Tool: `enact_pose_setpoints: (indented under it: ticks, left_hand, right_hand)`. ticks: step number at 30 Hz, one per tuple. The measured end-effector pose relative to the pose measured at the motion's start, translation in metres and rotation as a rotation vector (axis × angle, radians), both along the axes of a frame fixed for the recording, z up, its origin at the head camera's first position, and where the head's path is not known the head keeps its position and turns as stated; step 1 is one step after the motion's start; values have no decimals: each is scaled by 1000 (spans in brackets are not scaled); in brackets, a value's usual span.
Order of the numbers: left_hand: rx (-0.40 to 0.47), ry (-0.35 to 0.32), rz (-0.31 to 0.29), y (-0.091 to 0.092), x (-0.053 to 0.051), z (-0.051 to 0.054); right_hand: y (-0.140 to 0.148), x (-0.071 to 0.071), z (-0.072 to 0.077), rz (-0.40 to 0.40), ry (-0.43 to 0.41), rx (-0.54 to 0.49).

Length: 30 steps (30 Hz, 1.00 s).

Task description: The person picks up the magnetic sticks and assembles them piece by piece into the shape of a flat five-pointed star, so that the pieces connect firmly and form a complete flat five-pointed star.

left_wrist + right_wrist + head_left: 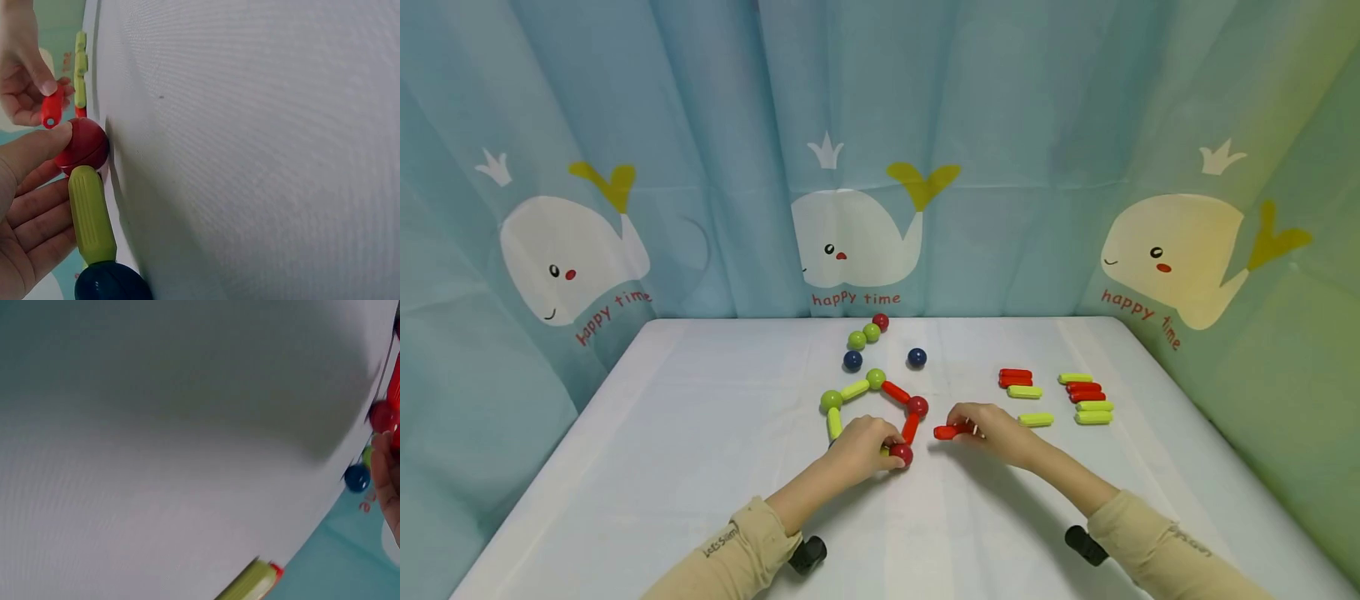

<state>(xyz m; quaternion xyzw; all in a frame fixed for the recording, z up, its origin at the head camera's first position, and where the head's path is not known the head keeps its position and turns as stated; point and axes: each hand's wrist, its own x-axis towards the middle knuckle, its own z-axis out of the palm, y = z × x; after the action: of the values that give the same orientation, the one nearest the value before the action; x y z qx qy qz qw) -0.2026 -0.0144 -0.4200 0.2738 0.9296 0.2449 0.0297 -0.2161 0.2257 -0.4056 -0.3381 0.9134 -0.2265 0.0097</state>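
Observation:
My left hand [861, 450] pinches a red ball [901, 455] at the near right corner of a ring of balls and sticks. In the left wrist view a yellow-green stick [92, 215] joins that ball to a dark blue ball [112, 284], which my hand mostly hides in the head view. The ring's far side has a green ball [876, 379], and its right side another red ball [918, 407]. Just right of the ring, my right hand [996, 429] holds a loose red stick [947, 432] above the table, its end pointing left, apart from the ring.
Several loose sticks lie on the right, including red sticks [1016, 377] and yellow-green sticks [1094, 417]. Behind the ring are loose balls: a blue ball [917, 357], another blue ball [852, 361], green balls [857, 340] and a red one. A whale-print curtain [737, 208] surrounds the white table [685, 417].

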Motion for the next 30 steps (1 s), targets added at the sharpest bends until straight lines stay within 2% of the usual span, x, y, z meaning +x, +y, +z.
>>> enact_pose_setpoints:
  ticks: [5, 8, 12, 17, 23, 30]
  left_hand:
    - [11, 8, -12, -3, -1, -1]
    - [4, 5, -19, -4, 0, 0]
    - [-4, 2, -24, -3, 2, 1]
    - [1, 15, -8, -2, 1, 1]
    - [-10, 44, -10, 0, 2, 2]
    - [-22, 29, 7, 1, 2, 4]
  right_hand:
    - [-17, 7, -2, 40, -63, -29]
    - [-28, 11, -5, 70, -69, -28]
    - [-34, 11, -9, 67, -86, -20]
    - [-32, 5, -9, 76, -73, -17]
    - [-19, -6, -1, 45, -135, -33]
    - [10, -23, 5, -26, -39, -1]
